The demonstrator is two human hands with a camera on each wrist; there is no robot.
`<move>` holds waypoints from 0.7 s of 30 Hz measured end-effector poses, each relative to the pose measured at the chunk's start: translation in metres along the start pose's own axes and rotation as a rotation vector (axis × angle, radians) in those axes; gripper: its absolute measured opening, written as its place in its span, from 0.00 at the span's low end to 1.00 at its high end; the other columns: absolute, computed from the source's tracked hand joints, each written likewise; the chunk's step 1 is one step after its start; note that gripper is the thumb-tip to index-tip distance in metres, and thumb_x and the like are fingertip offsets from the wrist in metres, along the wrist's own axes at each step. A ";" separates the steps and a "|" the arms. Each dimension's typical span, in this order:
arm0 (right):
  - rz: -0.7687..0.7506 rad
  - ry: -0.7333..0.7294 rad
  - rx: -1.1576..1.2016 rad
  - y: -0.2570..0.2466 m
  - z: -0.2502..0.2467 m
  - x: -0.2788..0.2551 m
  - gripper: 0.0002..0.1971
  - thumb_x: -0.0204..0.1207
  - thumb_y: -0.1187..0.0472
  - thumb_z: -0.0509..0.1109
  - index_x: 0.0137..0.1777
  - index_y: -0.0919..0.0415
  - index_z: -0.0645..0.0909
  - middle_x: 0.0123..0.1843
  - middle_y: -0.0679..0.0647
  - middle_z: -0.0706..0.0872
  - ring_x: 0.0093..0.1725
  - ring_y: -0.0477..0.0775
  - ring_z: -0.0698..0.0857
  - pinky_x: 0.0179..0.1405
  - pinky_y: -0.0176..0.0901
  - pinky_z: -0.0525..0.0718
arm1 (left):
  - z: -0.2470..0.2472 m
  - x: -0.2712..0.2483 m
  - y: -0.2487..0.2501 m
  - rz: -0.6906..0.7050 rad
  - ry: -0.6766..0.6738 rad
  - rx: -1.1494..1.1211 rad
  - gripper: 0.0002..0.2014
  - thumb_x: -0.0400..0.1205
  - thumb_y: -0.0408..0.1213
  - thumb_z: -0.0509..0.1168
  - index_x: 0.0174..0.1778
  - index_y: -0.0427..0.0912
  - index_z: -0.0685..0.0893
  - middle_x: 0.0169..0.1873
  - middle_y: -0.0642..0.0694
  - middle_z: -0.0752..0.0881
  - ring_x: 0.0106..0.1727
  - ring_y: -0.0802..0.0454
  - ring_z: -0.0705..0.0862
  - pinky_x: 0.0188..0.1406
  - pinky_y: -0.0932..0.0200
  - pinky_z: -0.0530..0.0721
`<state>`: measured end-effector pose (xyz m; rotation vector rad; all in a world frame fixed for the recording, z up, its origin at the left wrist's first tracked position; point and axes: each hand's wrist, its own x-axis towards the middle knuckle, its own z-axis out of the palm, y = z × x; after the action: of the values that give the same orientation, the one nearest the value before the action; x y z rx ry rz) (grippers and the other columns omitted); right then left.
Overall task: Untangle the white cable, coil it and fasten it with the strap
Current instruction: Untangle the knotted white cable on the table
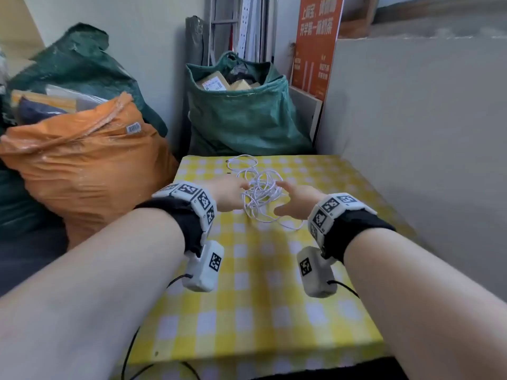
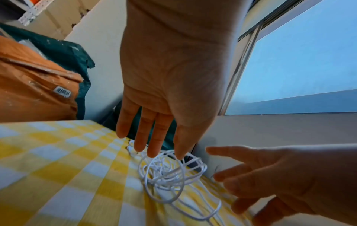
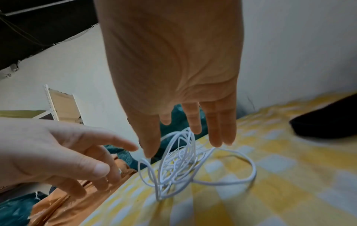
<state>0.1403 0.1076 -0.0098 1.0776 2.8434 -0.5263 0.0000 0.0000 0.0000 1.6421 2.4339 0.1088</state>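
I read the fingers first. The left hand [image 1: 229, 194] has all four fingers [image 2: 152, 134] extended and nearly straight, with the tips just above the top loops of the white cable [image 1: 259, 192]; I cannot tell whether a tip touches a loop. The right hand [image 1: 295, 200] is spread, fingers [image 3: 212, 125] straight and pointing down at the same tangle, thumb held apart. Neither hand grips anything.

Item count, task object: one white cable, lying as one loose tangle of many overlapping loops on the far half of the table [image 1: 247, 297], between the two hands. One longer loop trails out toward me on the right side, and a smaller loop lies toward the far edge. I cannot make out a strap in any view.

Outward from the hands: two wrist units, one per forearm, each a black cuff [image 1: 183, 215] carrying white marker blocks and one hanging camera module [image 1: 204, 266]. The table carries one yellow-and-white checked cloth.

Surroundings: one orange sack [image 1: 82, 165] left of the table, two green sacks, one [image 1: 241, 116] behind the table holding cardboard parcels and one [image 1: 79, 64] behind the orange sack. One orange sign [image 1: 318, 42] leans at the back wall.
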 end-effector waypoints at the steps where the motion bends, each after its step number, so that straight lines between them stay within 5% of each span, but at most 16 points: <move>1: -0.004 -0.009 0.010 -0.003 0.004 0.007 0.40 0.76 0.51 0.70 0.84 0.46 0.51 0.73 0.57 0.77 0.62 0.58 0.80 0.48 0.39 0.78 | 0.004 0.004 -0.002 0.000 -0.020 0.002 0.27 0.83 0.39 0.61 0.79 0.45 0.66 0.69 0.41 0.78 0.68 0.44 0.76 0.56 0.61 0.73; 3: -0.013 -0.051 0.030 -0.005 0.017 0.027 0.46 0.73 0.49 0.74 0.84 0.44 0.48 0.78 0.56 0.71 0.71 0.59 0.76 0.63 0.44 0.77 | 0.017 0.018 -0.014 0.002 -0.044 -0.037 0.30 0.83 0.37 0.61 0.82 0.47 0.61 0.71 0.42 0.77 0.68 0.45 0.76 0.53 0.63 0.71; 5: -0.007 -0.117 0.046 -0.007 0.030 0.041 0.46 0.70 0.49 0.77 0.83 0.47 0.53 0.78 0.55 0.71 0.72 0.58 0.75 0.68 0.45 0.75 | 0.030 0.029 -0.023 -0.003 -0.078 -0.095 0.31 0.82 0.37 0.61 0.82 0.50 0.60 0.71 0.43 0.77 0.67 0.45 0.77 0.51 0.64 0.71; 7: -0.013 -0.152 -0.023 -0.008 0.039 0.048 0.33 0.71 0.51 0.76 0.75 0.54 0.71 0.70 0.55 0.80 0.67 0.56 0.80 0.60 0.42 0.77 | 0.037 0.040 -0.030 0.003 -0.093 -0.105 0.26 0.83 0.38 0.61 0.78 0.49 0.68 0.68 0.43 0.79 0.65 0.45 0.78 0.51 0.62 0.73; 9: -0.037 -0.103 -0.121 -0.007 0.045 0.054 0.16 0.73 0.52 0.72 0.57 0.59 0.83 0.56 0.56 0.86 0.56 0.58 0.84 0.47 0.41 0.79 | 0.041 0.048 -0.035 0.020 -0.058 -0.069 0.16 0.82 0.39 0.62 0.66 0.44 0.79 0.59 0.43 0.84 0.61 0.45 0.80 0.49 0.60 0.73; 12: 0.008 -0.043 -0.149 0.001 0.044 0.060 0.12 0.71 0.52 0.73 0.33 0.58 0.77 0.41 0.56 0.81 0.44 0.58 0.81 0.33 0.38 0.73 | 0.041 0.054 -0.044 -0.033 0.003 -0.022 0.08 0.83 0.37 0.60 0.51 0.42 0.84 0.45 0.44 0.82 0.53 0.45 0.80 0.45 0.58 0.73; 15: 0.063 0.064 -0.027 0.015 0.034 0.060 0.10 0.72 0.51 0.72 0.37 0.56 0.77 0.45 0.57 0.84 0.50 0.59 0.83 0.41 0.41 0.78 | 0.036 0.055 -0.059 -0.168 0.009 0.025 0.11 0.82 0.34 0.57 0.47 0.36 0.85 0.42 0.41 0.83 0.51 0.40 0.82 0.45 0.52 0.79; 21: 0.141 0.375 0.184 0.024 0.016 0.053 0.14 0.76 0.51 0.66 0.32 0.58 0.73 0.38 0.56 0.80 0.42 0.60 0.77 0.38 0.41 0.70 | 0.026 0.039 -0.064 -0.221 -0.029 0.080 0.13 0.83 0.36 0.58 0.53 0.38 0.87 0.51 0.40 0.86 0.53 0.42 0.83 0.51 0.50 0.82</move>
<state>0.1155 0.1529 -0.0406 1.5456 3.0403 -0.6453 -0.0667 0.0099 -0.0416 1.3817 2.6082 -0.0464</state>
